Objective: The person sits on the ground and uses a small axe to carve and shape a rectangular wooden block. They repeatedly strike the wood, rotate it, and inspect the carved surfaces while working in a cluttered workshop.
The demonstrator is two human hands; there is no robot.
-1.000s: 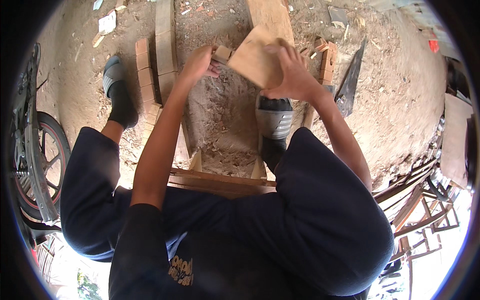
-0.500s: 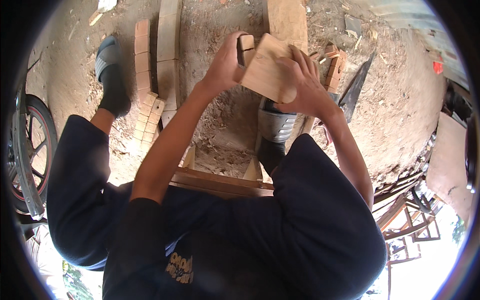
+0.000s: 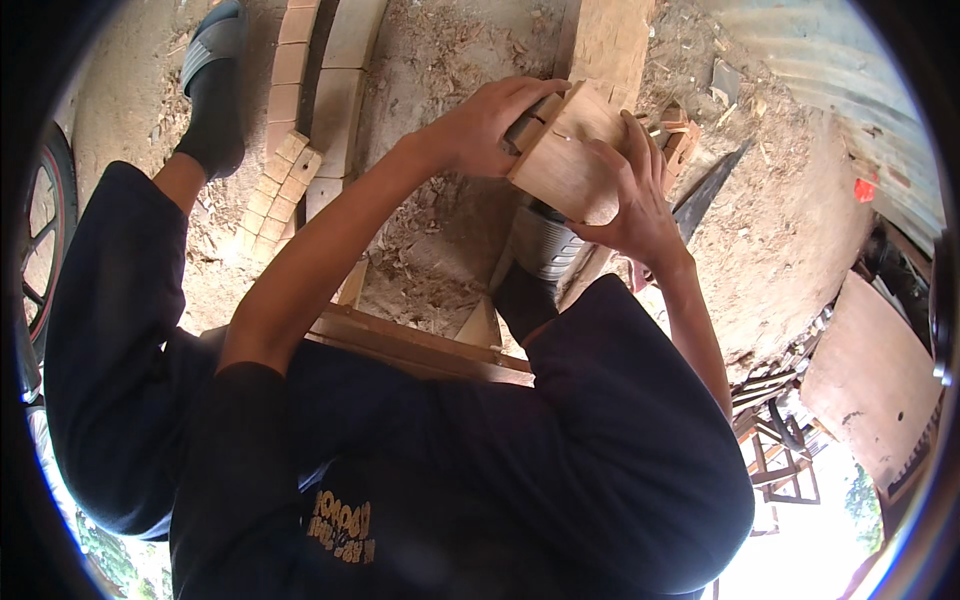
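A pale flat wooden block [image 3: 568, 172] is held up between my two hands, tilted, above a wooden plank [image 3: 612, 48] and my right foot. My right hand [image 3: 637, 205] grips its right side, thumb at the lower edge and fingers spread over the far edge. My left hand [image 3: 487, 125] is closed round small wooden blocks [image 3: 540, 112], which sit against the left edge of the flat block. The left fingers partly cover these blocks, so I cannot tell how many there are.
Reddish wooden blocks in a row [image 3: 290, 55] and a long pale beam [image 3: 350, 50] lie left. Small cut blocks [image 3: 275, 190] lie beside them. A handsaw blade [image 3: 708, 188] lies right, near reddish blocks [image 3: 682, 140]. A low wooden bench [image 3: 400, 345] is beneath me.
The flat block has turned and now shows its left edge. My left hand has come round the small blocks from above, bringing them against that edge. The whole view has shifted.
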